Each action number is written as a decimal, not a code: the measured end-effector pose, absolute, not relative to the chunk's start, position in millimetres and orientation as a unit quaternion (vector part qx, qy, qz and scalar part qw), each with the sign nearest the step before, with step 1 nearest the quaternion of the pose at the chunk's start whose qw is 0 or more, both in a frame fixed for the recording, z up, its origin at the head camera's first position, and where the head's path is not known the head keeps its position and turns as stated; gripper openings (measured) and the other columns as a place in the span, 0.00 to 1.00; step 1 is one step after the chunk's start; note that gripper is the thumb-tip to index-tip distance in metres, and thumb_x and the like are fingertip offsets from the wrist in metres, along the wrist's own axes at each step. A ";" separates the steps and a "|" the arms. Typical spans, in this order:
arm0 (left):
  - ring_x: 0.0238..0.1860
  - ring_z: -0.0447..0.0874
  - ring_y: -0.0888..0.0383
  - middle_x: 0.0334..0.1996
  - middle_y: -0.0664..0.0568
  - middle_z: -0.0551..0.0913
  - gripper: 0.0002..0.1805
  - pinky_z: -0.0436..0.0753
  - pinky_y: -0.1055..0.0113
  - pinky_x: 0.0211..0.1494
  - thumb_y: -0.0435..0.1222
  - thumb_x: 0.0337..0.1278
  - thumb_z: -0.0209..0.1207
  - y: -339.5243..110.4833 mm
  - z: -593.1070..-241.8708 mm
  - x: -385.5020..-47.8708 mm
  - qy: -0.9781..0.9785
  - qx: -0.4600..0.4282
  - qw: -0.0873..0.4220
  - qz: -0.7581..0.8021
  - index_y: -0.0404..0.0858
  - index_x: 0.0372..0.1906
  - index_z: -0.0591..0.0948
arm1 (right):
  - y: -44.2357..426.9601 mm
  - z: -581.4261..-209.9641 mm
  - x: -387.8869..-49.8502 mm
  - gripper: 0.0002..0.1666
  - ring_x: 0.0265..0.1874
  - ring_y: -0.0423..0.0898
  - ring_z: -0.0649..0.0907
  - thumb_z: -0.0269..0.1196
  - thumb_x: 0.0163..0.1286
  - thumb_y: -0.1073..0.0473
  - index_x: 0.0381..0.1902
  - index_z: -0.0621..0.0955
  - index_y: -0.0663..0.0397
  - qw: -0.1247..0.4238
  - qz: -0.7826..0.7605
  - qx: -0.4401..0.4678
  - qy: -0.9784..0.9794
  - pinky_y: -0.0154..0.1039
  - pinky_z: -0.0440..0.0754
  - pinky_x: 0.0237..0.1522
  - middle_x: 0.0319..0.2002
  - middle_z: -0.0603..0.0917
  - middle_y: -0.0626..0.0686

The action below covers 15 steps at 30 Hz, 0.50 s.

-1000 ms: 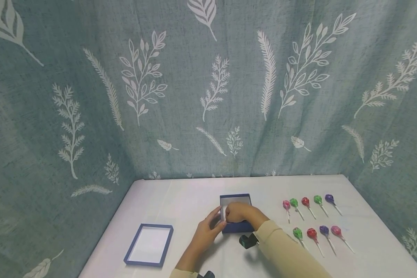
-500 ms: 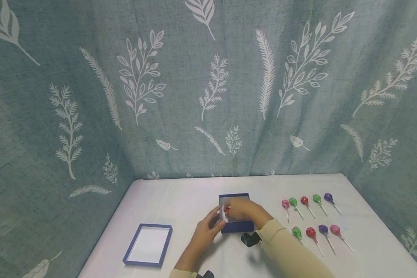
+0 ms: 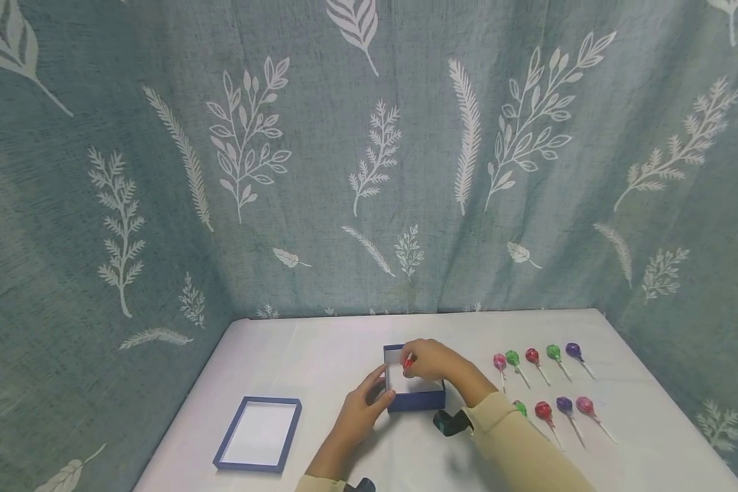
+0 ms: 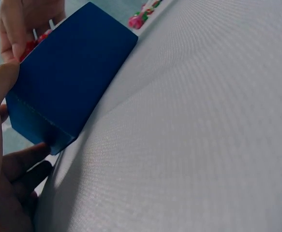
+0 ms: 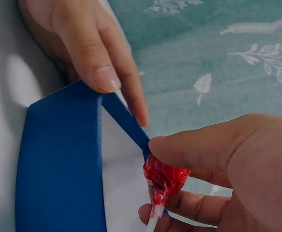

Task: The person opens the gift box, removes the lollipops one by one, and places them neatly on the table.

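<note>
A blue box (image 3: pixel 416 402) with a white inside stands in the middle of the table. My left hand (image 3: pixel 357 413) holds it at the near left corner, thumb on the corner and other fingers along the left side. Over the box's opening, my right hand (image 3: pixel 432 360) pinches a red-wrapped lollipop (image 5: pixel 166 176) by its head between thumb and fingers. Its white stick points downward in the right wrist view. In the left wrist view the outer wall of the box (image 4: pixel 78 67) hides most of that lollipop. The right hand covers part of the box's inside.
The box's blue-rimmed lid (image 3: pixel 257 434) lies at the left, white inside up. Two rows of lollipops in pink, green, red and purple, such as a purple one (image 3: pixel 573 350), lie at the right; my right sleeve partly covers a green one. A leaf-patterned curtain (image 3: pixel 320 171) encloses the table.
My right hand has risen from deep in the box to above its opening. The red lollipop, hidden at first, now shows in its fingers. My left hand stays at the box's corner.
</note>
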<state>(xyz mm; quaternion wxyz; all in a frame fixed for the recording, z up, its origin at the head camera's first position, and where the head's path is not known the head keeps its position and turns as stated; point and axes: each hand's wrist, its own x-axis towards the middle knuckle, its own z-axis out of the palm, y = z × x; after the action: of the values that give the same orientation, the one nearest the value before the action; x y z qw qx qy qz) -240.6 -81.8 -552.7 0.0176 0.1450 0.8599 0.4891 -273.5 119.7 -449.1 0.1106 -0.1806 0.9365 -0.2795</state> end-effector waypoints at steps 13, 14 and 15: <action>0.69 0.64 0.42 0.63 0.48 0.76 0.33 0.58 0.33 0.66 0.56 0.64 0.57 -81.4 -553.7 -242.3 0.861 0.139 0.028 0.488 0.55 0.72 0.66 | 141.9 -440.9 -259.8 0.09 0.25 0.44 0.79 0.68 0.64 0.55 0.36 0.79 0.50 0.090 -0.343 -0.149 0.923 0.40 0.79 0.27 0.25 0.80 0.45; 0.69 0.64 0.42 0.63 0.48 0.76 0.34 0.58 0.34 0.66 0.56 0.64 0.57 -81.3 -553.5 -242.5 0.862 0.139 0.028 0.486 0.55 0.72 0.66 | 144.0 -441.4 -259.0 0.09 0.25 0.43 0.79 0.68 0.64 0.54 0.35 0.79 0.49 0.088 -0.346 -0.144 0.923 0.40 0.79 0.28 0.25 0.80 0.45; 0.69 0.64 0.42 0.63 0.47 0.75 0.34 0.58 0.34 0.66 0.56 0.64 0.57 -81.0 -553.2 -242.7 0.862 0.139 0.027 0.486 0.55 0.72 0.66 | 146.4 -442.2 -258.3 0.09 0.25 0.43 0.79 0.68 0.64 0.54 0.35 0.79 0.49 0.085 -0.347 -0.139 0.923 0.39 0.78 0.28 0.24 0.80 0.44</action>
<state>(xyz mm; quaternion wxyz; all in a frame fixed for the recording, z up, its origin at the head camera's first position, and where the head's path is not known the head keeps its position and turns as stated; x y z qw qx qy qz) -242.7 -81.0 -553.2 0.0275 0.1387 0.8622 0.4864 -258.3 146.4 -442.2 0.0852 -0.1394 0.9234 -0.3473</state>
